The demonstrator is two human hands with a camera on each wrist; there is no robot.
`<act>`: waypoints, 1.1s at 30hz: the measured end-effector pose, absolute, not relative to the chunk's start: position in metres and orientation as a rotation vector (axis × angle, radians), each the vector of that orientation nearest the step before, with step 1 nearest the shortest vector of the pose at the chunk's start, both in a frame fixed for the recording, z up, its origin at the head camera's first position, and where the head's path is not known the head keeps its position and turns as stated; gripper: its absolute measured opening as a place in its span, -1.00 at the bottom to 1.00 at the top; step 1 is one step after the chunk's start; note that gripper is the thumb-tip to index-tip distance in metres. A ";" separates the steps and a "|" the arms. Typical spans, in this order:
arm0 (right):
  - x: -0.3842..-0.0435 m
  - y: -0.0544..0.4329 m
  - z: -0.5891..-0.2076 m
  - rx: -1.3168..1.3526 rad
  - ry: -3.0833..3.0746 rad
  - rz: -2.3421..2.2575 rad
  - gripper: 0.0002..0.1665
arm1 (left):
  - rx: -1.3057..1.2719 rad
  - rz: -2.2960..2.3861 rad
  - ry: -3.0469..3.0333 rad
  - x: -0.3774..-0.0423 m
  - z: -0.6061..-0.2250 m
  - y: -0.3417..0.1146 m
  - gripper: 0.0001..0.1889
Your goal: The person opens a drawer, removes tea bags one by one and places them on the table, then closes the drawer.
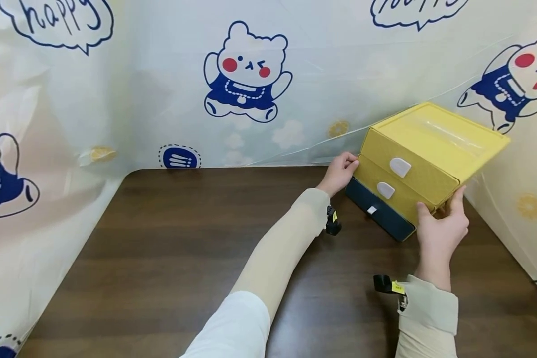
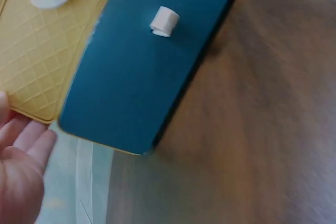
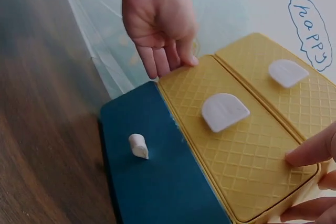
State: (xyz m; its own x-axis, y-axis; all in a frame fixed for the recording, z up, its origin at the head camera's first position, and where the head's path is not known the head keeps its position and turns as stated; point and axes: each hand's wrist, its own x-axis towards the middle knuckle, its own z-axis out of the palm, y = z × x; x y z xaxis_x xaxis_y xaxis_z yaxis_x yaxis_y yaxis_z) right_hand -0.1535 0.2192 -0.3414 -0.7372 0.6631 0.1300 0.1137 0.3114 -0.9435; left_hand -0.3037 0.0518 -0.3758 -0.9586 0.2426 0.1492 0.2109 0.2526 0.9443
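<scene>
At the right rear of a brown wood-grain tabletop point(image 1: 183, 238) sits a three-tier yellow box point(image 1: 422, 166), set at an angle, with a dark teal lowest front point(image 1: 385, 219) bearing a small white knob point(image 1: 372, 210), two quilted yellow fronts above with rounded white tabs point(image 1: 400, 167), and a smooth yellow top. On its left end, the left hand point(image 1: 338, 174) reaches across from an extended arm, pinching the edge between thumb and fingers; at the right end, the right hand point(image 1: 443, 231) points upward, thumb on the front, fingers gripping the side.
</scene>
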 end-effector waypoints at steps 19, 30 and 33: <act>-0.145 0.214 -0.334 -0.526 -1.825 1.996 -0.24 | 0.612 1.699 2.668 -0.254 -0.375 0.003 -0.52; -0.141 0.205 -0.337 -0.246 -2.016 2.084 -0.40 | 0.420 1.712 2.861 -0.208 -0.377 -0.034 -0.50; -0.143 0.199 -0.337 -0.125 -2.065 2.100 -0.43 | 0.351 1.720 2.918 -0.195 -0.376 -0.043 -0.49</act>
State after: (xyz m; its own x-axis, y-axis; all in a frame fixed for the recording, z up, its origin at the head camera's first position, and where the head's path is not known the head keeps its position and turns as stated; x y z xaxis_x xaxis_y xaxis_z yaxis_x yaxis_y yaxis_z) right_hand -0.1429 0.1989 -0.3366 -0.9778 0.1958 0.0749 -0.0782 -0.0088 -0.9969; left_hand -0.1950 -0.0431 -0.3760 -0.9445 0.0419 0.3258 0.3053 0.4776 0.8238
